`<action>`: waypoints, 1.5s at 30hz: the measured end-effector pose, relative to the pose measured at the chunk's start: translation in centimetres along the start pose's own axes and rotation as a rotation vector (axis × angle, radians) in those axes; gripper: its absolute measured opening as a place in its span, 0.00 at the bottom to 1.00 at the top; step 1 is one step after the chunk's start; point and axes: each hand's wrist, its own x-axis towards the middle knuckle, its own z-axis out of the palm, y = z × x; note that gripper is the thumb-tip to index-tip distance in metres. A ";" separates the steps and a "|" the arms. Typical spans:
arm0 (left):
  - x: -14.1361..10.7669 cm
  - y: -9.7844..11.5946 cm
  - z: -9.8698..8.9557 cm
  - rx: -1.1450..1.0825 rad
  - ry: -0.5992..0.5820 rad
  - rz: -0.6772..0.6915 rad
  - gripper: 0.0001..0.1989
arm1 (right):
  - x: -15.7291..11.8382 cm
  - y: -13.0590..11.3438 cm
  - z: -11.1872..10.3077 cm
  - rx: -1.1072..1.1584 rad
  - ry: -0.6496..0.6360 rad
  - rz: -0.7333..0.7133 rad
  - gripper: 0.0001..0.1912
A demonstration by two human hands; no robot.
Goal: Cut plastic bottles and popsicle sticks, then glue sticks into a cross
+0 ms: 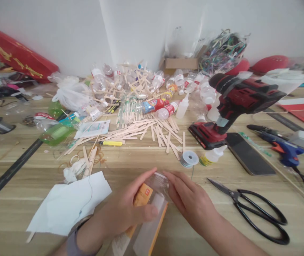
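Note:
A clear plastic bottle [148,227] with an orange and white label lies tilted in front of me, its neck end pointing away and its lower part cut off by the frame's bottom edge. My left hand [130,209] is wrapped round its left side, thumb across the top of it. At the neck end, my right hand [188,199] presses its fingers together against the bottle's right side; the fingertips are partly hidden. A white sheet of paper [69,202] lies left of my left wrist. Black-handled scissors [258,209] rest to the right of my right hand.
Wooden craft sticks [141,128] and several plastic bottles [168,110] are piled at the back. A red cordless drill [232,103] stands on the right, near a phone [249,153] and a blue glue gun [285,149]. A thread spool [189,158] lies ahead of my right hand.

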 end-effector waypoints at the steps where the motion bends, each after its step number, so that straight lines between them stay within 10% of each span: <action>1: 0.1 -0.1 0.0 -0.035 -0.011 0.007 0.44 | 0.0 0.0 -0.1 -0.018 -0.005 -0.013 0.13; 13: 0.4 0.7 -0.4 -0.456 -0.140 -0.036 0.59 | 0.6 1.6 0.0 0.048 0.004 0.218 0.10; 19: -0.6 1.3 -0.5 -0.476 0.022 0.043 0.35 | 0.3 1.5 0.9 -0.001 -0.118 0.189 0.12; 29: 1.2 0.1 -0.4 -0.864 0.100 -0.066 0.35 | -0.2 1.6 1.6 -0.044 -0.178 0.124 0.15; 38: 2.3 0.2 -0.6 -1.058 0.353 0.046 0.20 | 0.0 -1.7 0.7 0.549 -0.285 0.174 0.17; 45: 1.8 0.9 -0.4 -1.071 0.315 -0.023 0.20 | -0.9 -1.4 -0.1 0.140 -0.431 -0.085 0.10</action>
